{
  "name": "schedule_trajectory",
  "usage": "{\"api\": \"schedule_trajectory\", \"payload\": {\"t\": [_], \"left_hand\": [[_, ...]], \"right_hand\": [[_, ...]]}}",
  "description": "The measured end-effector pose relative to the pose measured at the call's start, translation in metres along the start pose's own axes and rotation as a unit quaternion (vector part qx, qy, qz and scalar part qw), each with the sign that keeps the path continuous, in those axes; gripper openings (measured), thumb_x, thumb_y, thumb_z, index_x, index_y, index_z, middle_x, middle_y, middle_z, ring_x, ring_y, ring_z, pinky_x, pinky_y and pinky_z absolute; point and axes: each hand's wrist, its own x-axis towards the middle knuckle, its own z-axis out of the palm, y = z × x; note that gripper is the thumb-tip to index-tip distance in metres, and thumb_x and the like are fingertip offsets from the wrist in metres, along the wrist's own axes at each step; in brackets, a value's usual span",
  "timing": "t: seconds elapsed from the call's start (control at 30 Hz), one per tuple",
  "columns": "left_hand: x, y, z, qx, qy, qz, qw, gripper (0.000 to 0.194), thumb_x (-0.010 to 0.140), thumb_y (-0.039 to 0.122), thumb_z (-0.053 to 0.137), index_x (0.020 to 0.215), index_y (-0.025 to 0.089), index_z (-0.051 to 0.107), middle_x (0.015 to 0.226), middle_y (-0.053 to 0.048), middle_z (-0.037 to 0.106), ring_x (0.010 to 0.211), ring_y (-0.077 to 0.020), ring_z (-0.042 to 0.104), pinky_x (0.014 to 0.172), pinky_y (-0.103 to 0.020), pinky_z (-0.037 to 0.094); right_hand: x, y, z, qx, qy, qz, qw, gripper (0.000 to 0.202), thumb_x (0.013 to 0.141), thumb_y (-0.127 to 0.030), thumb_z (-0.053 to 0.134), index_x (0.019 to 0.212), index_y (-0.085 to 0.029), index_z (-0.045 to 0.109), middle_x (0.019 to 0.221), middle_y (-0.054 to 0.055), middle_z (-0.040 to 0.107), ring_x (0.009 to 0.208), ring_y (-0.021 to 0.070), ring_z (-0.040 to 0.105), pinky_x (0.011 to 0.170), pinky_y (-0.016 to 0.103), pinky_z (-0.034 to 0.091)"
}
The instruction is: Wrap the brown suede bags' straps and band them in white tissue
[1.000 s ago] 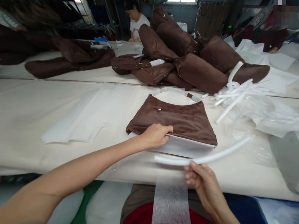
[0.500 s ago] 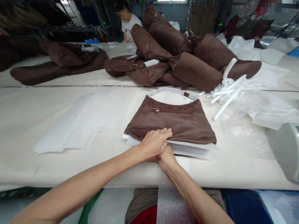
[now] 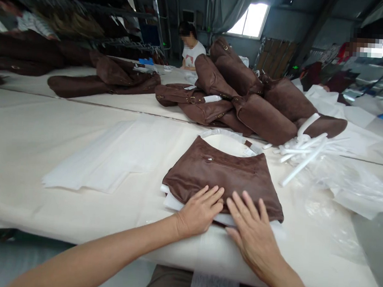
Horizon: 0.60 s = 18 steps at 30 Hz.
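A brown handbag lies flat on the covered table, its zipper side up and its wrapped handle pointing away from me. White paper sticks out along the bag's near edge. My left hand rests on that near edge, fingers stretched out over the leather. To its right, my right hand lies spread and flat on the bag's lower part. Neither hand grips anything. A strip of white foam sheet hangs below the table edge in front of my lap.
Thin white sheets lie to the left. Behind the bag is a heap of brown handbags, with white foam tubes and clear plastic bags at the right. More bags lie far left. Several people are beyond the table.
My right hand has come out from beneath the left at the near edge and now lies spread on the bag. The left has flattened. The view has turned and tilted.
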Motion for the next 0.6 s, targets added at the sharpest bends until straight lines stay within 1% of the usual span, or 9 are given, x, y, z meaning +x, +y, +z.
{"api": "schedule_trajectory", "payload": {"t": [0.1, 0.17, 0.23, 0.3, 0.37, 0.43, 0.47, 0.53, 0.6], "left_hand": [[0.011, -0.003, -0.023, -0.054, -0.068, 0.008, 0.996, 0.047, 0.093, 0.051, 0.053, 0.114, 0.011, 0.067, 0.132, -0.02, 0.064, 0.122, -0.0327, 0.06, 0.103, -0.047, 0.048], [0.018, -0.009, -0.029, -0.089, -0.084, 0.008, 0.992, 0.041, 0.098, 0.047, 0.046, 0.108, 0.015, 0.069, 0.121, -0.014, 0.07, 0.114, -0.0272, 0.066, 0.101, -0.042, 0.049], [0.021, -0.018, -0.025, -0.09, -0.062, 0.013, 0.994, 0.038, 0.1, 0.043, 0.044, 0.12, 0.019, 0.066, 0.132, -0.01, 0.066, 0.125, -0.0272, 0.059, 0.111, -0.047, 0.04], [0.019, -0.024, -0.013, -0.062, -0.032, 0.011, 0.997, 0.048, 0.099, 0.047, 0.047, 0.14, 0.023, 0.052, 0.152, -0.008, 0.048, 0.143, -0.032, 0.039, 0.118, -0.057, 0.024], [0.016, -0.027, -0.003, -0.035, -0.034, 0.008, 0.999, 0.058, 0.097, 0.047, 0.052, 0.15, 0.027, 0.039, 0.161, -0.006, 0.034, 0.149, -0.0333, 0.025, 0.12, -0.061, 0.014], [0.012, -0.027, 0.003, -0.02, -0.049, 0.001, 0.999, 0.064, 0.095, 0.042, 0.057, 0.153, 0.029, 0.033, 0.163, -0.004, 0.029, 0.15, -0.0322, 0.021, 0.121, -0.061, 0.011], [0.011, -0.027, 0.004, -0.015, -0.055, 0.0, 0.998, 0.067, 0.093, 0.04, 0.06, 0.153, 0.029, 0.032, 0.163, -0.004, 0.028, 0.151, -0.0322, 0.02, 0.121, -0.061, 0.01], [0.011, -0.025, 0.003, -0.009, -0.057, 0.0, 0.998, 0.07, 0.091, 0.038, 0.063, 0.154, 0.03, 0.032, 0.164, -0.003, 0.027, 0.151, -0.0327, 0.02, 0.121, -0.062, 0.008], [0.011, -0.025, 0.001, -0.008, -0.053, -0.001, 0.999, 0.071, 0.091, 0.039, 0.063, 0.154, 0.031, 0.032, 0.164, -0.002, 0.026, 0.151, -0.0325, 0.02, 0.121, -0.062, 0.008]], "right_hand": [[-0.015, 0.01, 0.03, -0.088, -0.061, -0.074, 0.991, 0.06, 0.093, -0.037, 0.057, 0.149, -0.019, 0.044, 0.156, 0.012, 0.042, 0.145, 0.0329, 0.033, 0.121, 0.059, 0.003], [-0.022, 0.011, 0.043, -0.105, -0.057, -0.086, 0.989, 0.065, 0.091, -0.044, 0.06, 0.149, -0.019, 0.044, 0.157, 0.012, 0.039, 0.146, 0.0344, 0.031, 0.12, 0.06, -0.003], [-0.025, 0.013, 0.044, -0.098, -0.04, -0.099, 0.989, 0.068, 0.089, -0.048, 0.061, 0.148, -0.017, 0.047, 0.155, 0.014, 0.042, 0.143, 0.0356, 0.035, 0.12, 0.059, -0.004], [-0.02, 0.019, 0.033, -0.05, -0.047, -0.115, 0.991, 0.07, 0.087, -0.052, 0.062, 0.146, -0.016, 0.05, 0.149, 0.015, 0.05, 0.138, 0.0362, 0.044, 0.121, 0.059, 0.01], [-0.006, 0.03, 0.015, 0.054, -0.106, -0.104, 0.987, 0.06, 0.089, -0.053, 0.061, 0.14, -0.021, 0.058, 0.142, 0.012, 0.058, 0.131, 0.0334, 0.054, 0.116, 0.052, 0.032], [0.018, 0.047, -0.002, 0.188, -0.16, -0.005, 0.969, 0.041, 0.094, -0.049, 0.056, 0.127, -0.027, 0.068, 0.133, 0.008, 0.066, 0.123, 0.0276, 0.062, 0.105, 0.041, 0.048], [0.035, 0.059, -0.008, 0.25, -0.16, 0.079, 0.952, 0.035, 0.096, -0.046, 0.053, 0.12, -0.028, 0.072, 0.128, 0.007, 0.069, 0.118, 0.0249, 0.065, 0.101, 0.037, 0.051], [0.075, 0.086, -0.008, 0.34, -0.094, 0.239, 0.905, 0.036, 0.094, -0.047, 0.056, 0.116, -0.024, 0.073, 0.123, 0.008, 0.071, 0.114, 0.0252, 0.067, 0.098, 0.036, 0.053], [0.119, 0.116, 0.006, 0.385, -0.031, 0.311, 0.868, 0.036, 0.087, -0.046, 0.064, 0.109, -0.019, 0.074, 0.112, 0.009, 0.075, 0.106, 0.0273, 0.069, 0.095, 0.04, 0.054]]}}
